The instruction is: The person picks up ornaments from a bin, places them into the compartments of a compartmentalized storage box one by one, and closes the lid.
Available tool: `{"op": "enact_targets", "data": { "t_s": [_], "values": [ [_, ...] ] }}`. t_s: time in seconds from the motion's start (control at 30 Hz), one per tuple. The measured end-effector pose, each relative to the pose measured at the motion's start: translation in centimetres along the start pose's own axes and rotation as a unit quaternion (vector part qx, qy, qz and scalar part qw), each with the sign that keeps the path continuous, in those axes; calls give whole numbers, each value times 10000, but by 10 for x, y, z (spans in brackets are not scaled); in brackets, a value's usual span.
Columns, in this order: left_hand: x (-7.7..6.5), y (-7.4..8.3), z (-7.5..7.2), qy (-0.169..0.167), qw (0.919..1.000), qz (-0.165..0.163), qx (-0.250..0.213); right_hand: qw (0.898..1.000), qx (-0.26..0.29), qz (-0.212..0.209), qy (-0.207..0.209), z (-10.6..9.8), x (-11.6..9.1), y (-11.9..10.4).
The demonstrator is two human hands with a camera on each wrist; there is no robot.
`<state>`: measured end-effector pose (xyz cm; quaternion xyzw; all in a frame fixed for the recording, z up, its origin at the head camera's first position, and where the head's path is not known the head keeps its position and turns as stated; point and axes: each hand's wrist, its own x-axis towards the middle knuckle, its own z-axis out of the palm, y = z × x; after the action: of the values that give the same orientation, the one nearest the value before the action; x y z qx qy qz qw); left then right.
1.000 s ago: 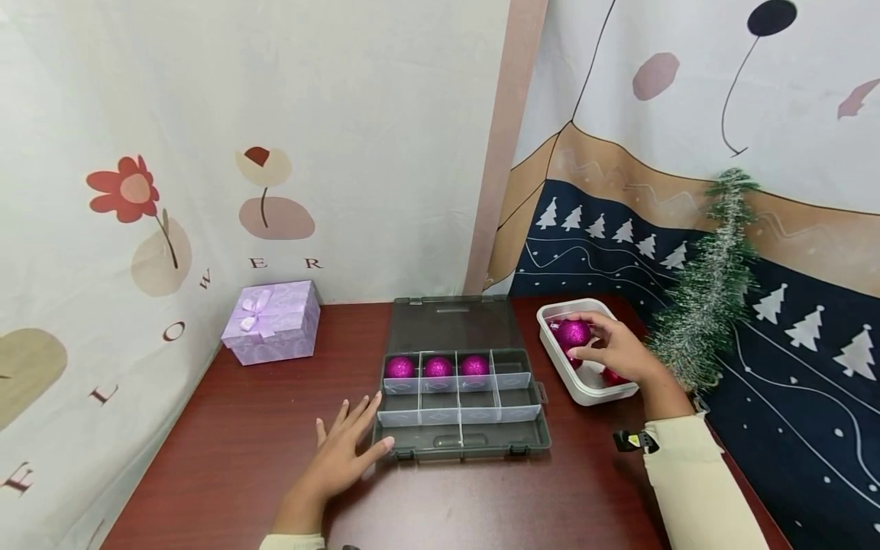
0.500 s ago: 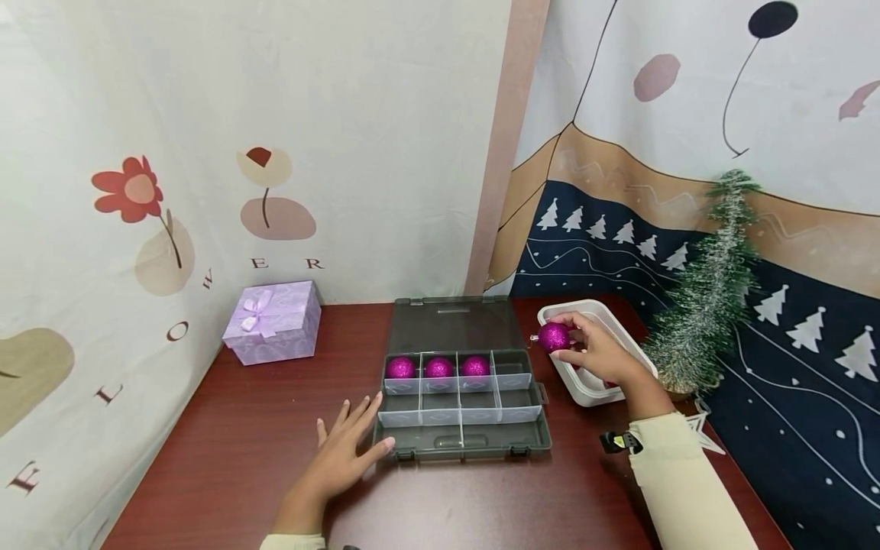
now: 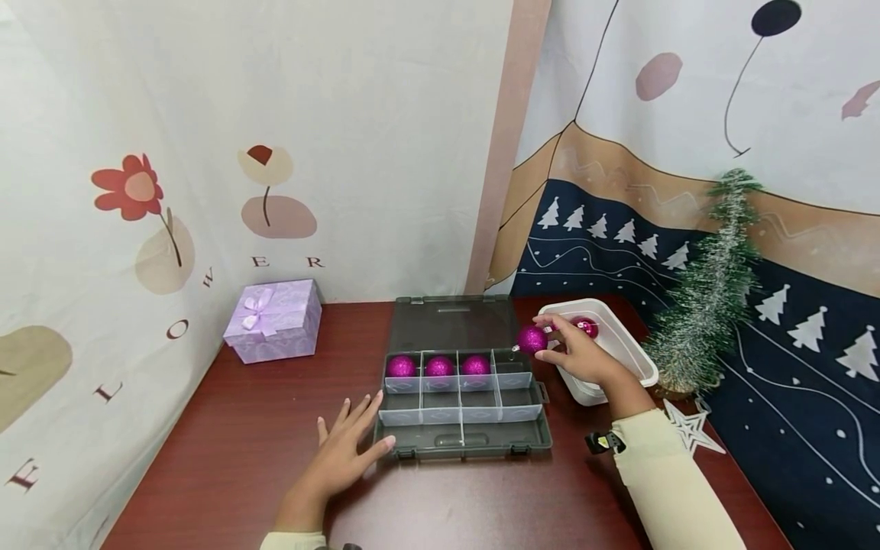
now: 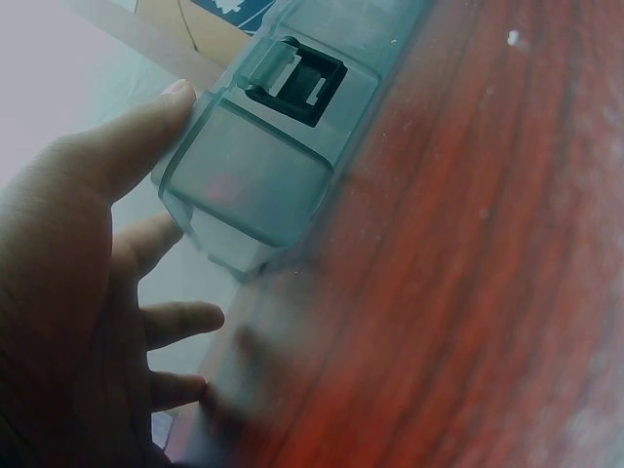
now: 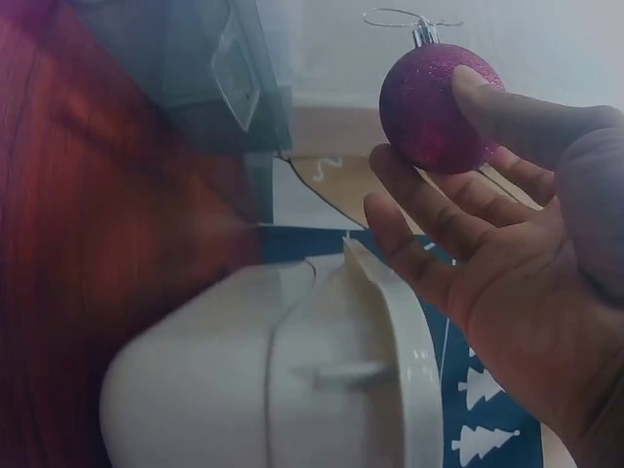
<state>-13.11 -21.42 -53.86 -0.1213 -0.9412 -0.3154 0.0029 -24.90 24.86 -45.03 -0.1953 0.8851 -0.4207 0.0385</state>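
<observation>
Between thumb and fingers, my right hand (image 3: 580, 353) pinches a glittery magenta Christmas bauble (image 3: 532, 340) with a silver cap and a thin wire loop. The bauble hangs in the air near the back right compartment of a grey divided plastic box (image 3: 505, 439). Three similar baubles (image 3: 438, 367) sit in the other back compartments. My left hand (image 3: 341, 456) lies with fingers spread at the box's front left corner, its thumb touching the edge. Under my right wrist is a white tub (image 3: 646, 370), where a shiny red-pink bauble (image 3: 586, 327) shows; my hand hides part of the tub.
A small tinsel tree (image 3: 715, 290) stands behind the tub at the right. Beside my right sleeve lies a white star ornament (image 3: 690, 428). A lilac gift box (image 3: 273, 321) sits at the back left. The box's lid (image 3: 454, 325) lies folded back toward the wall.
My right hand has lifted the magenta bauble out of the white tub and carried it left to the divided box's back right corner. My left hand has stayed in place.
</observation>
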Motion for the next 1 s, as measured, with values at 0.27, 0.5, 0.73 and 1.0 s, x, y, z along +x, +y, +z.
{"op": "enact_targets", "data": {
  "t_s": [0.27, 0.5, 0.73, 1.0],
  "values": [
    [1, 1, -2, -100, 9999, -55, 46, 10000, 6, 68, -50, 9, 7, -4],
    [2, 1, -2, -140, 9999, -85, 39, 9997, -224, -25, -10, 15, 9, -6],
    [3, 0, -1, -104, 9999, -58, 62, 9992, -389, -17, -65, 19, 12, -5],
    [2, -1, -1, -72, 10000, -33, 46, 9979, -628, 10, -172, 25, 14, -5]
  ]
}}
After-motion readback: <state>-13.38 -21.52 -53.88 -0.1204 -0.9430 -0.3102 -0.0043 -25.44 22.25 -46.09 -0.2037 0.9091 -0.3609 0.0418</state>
